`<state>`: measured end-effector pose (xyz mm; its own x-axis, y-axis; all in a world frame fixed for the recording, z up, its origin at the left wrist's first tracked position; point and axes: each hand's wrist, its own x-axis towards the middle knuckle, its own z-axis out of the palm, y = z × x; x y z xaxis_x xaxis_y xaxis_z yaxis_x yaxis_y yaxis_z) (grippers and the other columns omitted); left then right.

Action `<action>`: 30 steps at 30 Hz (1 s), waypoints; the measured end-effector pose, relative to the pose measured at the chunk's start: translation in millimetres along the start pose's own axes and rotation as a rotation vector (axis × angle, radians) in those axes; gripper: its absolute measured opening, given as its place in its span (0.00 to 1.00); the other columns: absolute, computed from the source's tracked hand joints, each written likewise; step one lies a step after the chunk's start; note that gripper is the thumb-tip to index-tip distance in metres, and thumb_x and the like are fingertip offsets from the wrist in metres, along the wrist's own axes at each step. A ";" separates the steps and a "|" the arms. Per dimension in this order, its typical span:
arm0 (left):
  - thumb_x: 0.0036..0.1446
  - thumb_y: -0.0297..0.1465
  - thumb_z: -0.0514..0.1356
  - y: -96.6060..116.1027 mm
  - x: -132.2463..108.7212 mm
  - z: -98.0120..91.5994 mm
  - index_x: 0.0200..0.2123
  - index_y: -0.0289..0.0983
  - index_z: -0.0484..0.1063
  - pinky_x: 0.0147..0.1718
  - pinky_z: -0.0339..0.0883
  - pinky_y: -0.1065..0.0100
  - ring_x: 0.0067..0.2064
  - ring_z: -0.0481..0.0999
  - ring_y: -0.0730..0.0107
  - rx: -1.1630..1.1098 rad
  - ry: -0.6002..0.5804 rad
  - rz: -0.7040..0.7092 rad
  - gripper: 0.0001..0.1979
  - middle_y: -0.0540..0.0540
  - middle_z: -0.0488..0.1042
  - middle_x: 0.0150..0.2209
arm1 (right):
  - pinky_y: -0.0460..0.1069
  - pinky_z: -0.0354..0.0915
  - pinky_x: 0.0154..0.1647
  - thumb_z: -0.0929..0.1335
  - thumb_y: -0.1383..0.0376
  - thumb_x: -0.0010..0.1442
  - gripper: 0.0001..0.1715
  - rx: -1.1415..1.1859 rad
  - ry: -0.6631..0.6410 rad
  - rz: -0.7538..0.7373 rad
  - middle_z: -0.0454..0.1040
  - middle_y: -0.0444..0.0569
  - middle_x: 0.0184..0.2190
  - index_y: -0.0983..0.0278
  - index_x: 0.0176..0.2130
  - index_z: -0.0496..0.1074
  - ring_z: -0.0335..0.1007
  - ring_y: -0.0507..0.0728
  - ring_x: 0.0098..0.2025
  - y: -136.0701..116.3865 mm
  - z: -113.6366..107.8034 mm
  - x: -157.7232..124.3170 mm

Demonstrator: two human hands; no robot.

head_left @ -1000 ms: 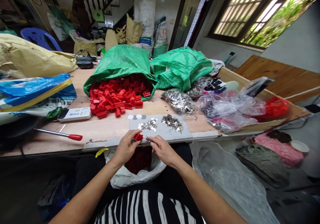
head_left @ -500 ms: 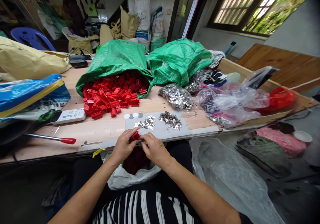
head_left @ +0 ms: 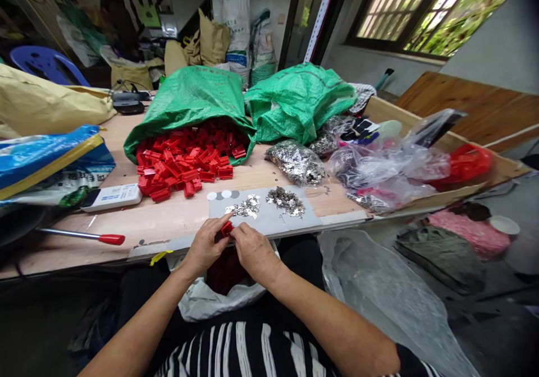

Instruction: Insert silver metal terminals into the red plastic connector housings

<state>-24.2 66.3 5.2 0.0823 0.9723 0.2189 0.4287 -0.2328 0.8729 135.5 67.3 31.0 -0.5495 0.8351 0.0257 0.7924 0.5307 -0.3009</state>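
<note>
My left hand (head_left: 207, 242) grips a small red plastic part (head_left: 227, 229) between thumb and fingers, just off the table's front edge. The fingertips of my right hand (head_left: 255, 253) are pinched together against the right side of that part; whatever they hold is hidden. Right behind the hands, a grey sheet (head_left: 263, 220) carries a pile of shiny flat metal pieces (head_left: 246, 206) and a darker pile of small metal pieces (head_left: 286, 202). Beneath my hands, a white sack (head_left: 206, 301) stands open in my lap, with dark red things inside.
A green woven bag (head_left: 193, 93) spills red plastic parts (head_left: 181, 161) onto the table. Another green bag (head_left: 298, 99) and a clear bag of metal pieces (head_left: 297, 162) lie to its right. A red-tipped lever (head_left: 112, 239) juts in at left; a wooden tray (head_left: 415, 206) stands at right.
My right fingertips have come up against the red part and closed more tightly; the small item seen at them before is now hidden. My left hand keeps its hold. The view has shifted slightly.
</note>
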 end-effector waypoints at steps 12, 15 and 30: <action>0.51 0.23 0.61 -5.4 -1.7 1.2 0.55 0.47 0.69 0.48 0.64 0.58 0.44 0.72 0.60 0.129 0.001 0.114 0.27 0.46 0.76 0.40 | 0.50 0.66 0.40 0.59 0.70 0.65 0.13 0.025 -0.021 0.021 0.71 0.53 0.40 0.65 0.45 0.69 0.71 0.57 0.39 1.1 -20.2 -3.3; 0.54 0.24 0.60 -11.0 -2.0 0.9 0.60 0.46 0.62 0.48 0.65 0.57 0.45 0.71 0.61 0.224 -0.039 0.170 0.30 0.46 0.75 0.41 | 0.49 0.63 0.45 0.61 0.69 0.65 0.11 0.133 0.001 0.034 0.72 0.52 0.39 0.65 0.44 0.70 0.70 0.56 0.43 8.2 -19.1 -6.7; 0.53 0.23 0.62 -15.9 -0.3 -0.6 0.63 0.47 0.57 0.42 0.69 0.59 0.40 0.72 0.63 0.333 -0.047 0.255 0.35 0.47 0.75 0.38 | 0.48 0.62 0.42 0.61 0.69 0.65 0.11 0.188 -0.051 0.043 0.74 0.50 0.38 0.64 0.41 0.72 0.70 0.56 0.41 11.5 -13.1 0.8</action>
<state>-31.5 69.8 -8.5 0.2611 0.8860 0.3831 0.6559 -0.4540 0.6031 147.7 75.9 40.0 -0.5327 0.8454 -0.0380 0.7547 0.4543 -0.4733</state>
